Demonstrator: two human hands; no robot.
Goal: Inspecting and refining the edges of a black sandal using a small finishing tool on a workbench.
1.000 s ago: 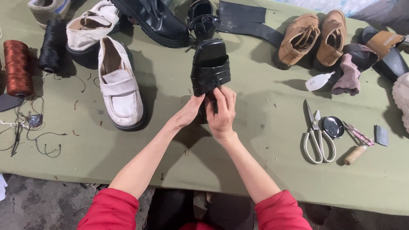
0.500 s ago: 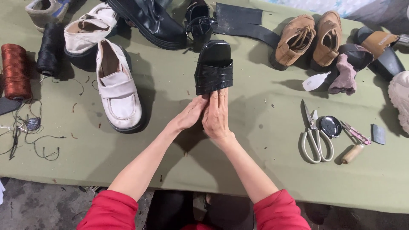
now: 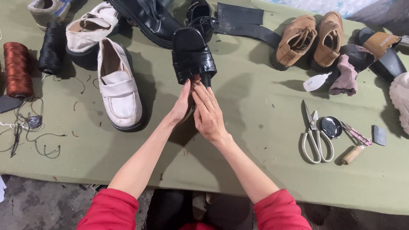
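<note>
Black sandal (image 3: 192, 57) upright on table (image 3: 255, 140); fingers of both hands pinch near end (strap beyond fingertips)

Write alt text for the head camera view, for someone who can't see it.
Two bare hands, left hand and right hand, grip a glossy black slip-on sandal over an olive-green cloth table, with white loafers, tan suede shoes and white-handled scissors around.
</note>
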